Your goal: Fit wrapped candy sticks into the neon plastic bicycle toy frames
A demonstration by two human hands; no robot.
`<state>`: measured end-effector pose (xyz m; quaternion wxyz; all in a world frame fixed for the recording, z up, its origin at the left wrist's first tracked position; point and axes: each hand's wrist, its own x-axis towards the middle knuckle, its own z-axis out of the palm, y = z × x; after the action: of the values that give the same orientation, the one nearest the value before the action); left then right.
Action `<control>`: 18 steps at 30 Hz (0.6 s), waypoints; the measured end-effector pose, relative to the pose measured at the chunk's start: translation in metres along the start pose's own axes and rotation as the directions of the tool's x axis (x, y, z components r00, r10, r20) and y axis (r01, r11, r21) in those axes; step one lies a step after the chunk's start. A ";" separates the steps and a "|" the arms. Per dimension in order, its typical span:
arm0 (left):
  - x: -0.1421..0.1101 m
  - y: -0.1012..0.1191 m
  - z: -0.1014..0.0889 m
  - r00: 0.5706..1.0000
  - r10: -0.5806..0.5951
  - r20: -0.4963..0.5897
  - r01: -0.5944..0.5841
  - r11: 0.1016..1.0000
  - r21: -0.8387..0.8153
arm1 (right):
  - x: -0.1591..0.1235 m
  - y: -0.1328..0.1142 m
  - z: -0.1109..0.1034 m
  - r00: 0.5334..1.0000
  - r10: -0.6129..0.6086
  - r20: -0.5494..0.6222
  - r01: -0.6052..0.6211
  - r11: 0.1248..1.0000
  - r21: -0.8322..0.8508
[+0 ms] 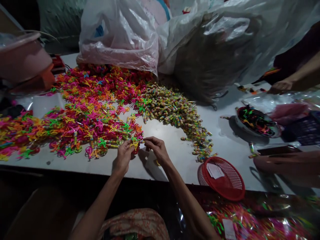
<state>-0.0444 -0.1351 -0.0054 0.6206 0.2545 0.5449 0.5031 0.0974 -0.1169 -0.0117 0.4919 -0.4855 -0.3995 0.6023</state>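
Note:
My left hand (123, 156) is closed in a pinch on a small yellow plastic piece (135, 144) at the near edge of a big heap of neon plastic toys (87, 110). My right hand (156, 148) is closed too, its fingertips pinching a small wrapped stick right next to the yellow piece. Both hands meet above the white table (175, 156). A second heap of small wrapped candy sticks (175, 110) curves away to the right of my hands.
A red mesh basket (225, 181) holding a paper slip sits at the table's near edge. Large plastic bags (175, 40) fill the back. Another person's hand (281, 86) and arm are at the right, near a round dish (257, 122) of pieces. A pink bowl (22, 60) stands far left.

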 end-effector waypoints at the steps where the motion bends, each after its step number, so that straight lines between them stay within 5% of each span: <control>1: 0.000 0.000 -0.001 1.000 -0.008 0.022 0.008 1.000 0.000 | 0.000 0.000 0.001 1.000 0.001 -0.003 -0.001 1.000 -0.002; 18: 0.009 0.001 -0.011 0.983 -0.135 0.125 0.161 0.960 -0.230 | -0.003 0.013 0.001 0.990 0.138 0.014 -0.138 0.981 0.133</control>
<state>-0.0554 -0.1293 -0.0117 0.7112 0.1634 0.4635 0.5026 0.0942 -0.1227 -0.0235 0.4794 -0.4764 -0.3249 0.6616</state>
